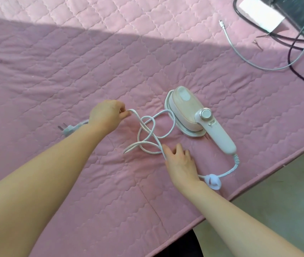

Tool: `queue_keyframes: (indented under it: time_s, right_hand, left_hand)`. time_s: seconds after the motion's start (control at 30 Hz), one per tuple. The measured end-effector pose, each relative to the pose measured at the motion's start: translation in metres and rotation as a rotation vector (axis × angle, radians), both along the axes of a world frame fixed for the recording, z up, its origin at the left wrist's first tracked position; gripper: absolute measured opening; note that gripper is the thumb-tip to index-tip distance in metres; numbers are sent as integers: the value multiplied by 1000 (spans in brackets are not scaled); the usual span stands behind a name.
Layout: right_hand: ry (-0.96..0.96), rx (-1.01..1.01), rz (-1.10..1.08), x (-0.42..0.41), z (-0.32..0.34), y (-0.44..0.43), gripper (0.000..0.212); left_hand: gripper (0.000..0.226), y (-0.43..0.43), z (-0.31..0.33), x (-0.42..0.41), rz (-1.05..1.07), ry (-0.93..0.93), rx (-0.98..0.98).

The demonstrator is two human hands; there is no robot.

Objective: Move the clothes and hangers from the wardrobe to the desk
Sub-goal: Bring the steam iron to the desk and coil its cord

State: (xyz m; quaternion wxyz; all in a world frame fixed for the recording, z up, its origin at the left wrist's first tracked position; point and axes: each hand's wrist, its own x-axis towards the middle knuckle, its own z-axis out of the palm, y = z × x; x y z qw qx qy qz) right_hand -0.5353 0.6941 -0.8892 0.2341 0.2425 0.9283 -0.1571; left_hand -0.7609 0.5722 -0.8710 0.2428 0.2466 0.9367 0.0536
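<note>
Item: handheld garment steamer (190,112) with white cord (148,132), on pink quilted cover (73,58).

Your left hand (105,115) pinches the cord near its plug (68,129), fingers closed on it. Your right hand (180,160) lies spread and flat over the cord's loops, fingers open, gripping nothing. The steamer rests on its soleplate just right of the loops; its long axis runs diagonally, nose toward upper left, handle toward lower right near the cover's edge. No clothes or hangers are in view. Loose cables (269,65) lie well apart at upper right.
</note>
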Motion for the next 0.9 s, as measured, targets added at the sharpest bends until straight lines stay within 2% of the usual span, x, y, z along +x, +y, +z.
queue_keyframes:
  time_s: [0.07,0.17,0.27,0.37,0.53,0.7,0.8,0.9]
  right_hand:
    - [34,-32,36,8,1,2,52]
    - [66,-186,2,14,8,10,30]
    - [130,-205,-20,14,5,11,39]
    - [149,-247,-85,17,1,13,40]
    - [118,-302,-163,23,15,15,63]
    - [100,-213,-141,30,16,8,65]
    - [89,-215,-139,30,13,8,63]
    - [92,-215,-120,30,10,8,62]
  left_hand:
    - [35,5,6,7,131,-157,52]
    - [34,17,7,23,388,-405,251]
    - [40,31,4,42,560,-471,361]
    - [37,42,1,56,628,-508,390]
    - [32,52,6,69,659,-644,403]
    - [24,43,4,84,697,-720,348]
    - [41,40,7,92,708,-859,388]
    - [25,40,11,101,667,-912,478]
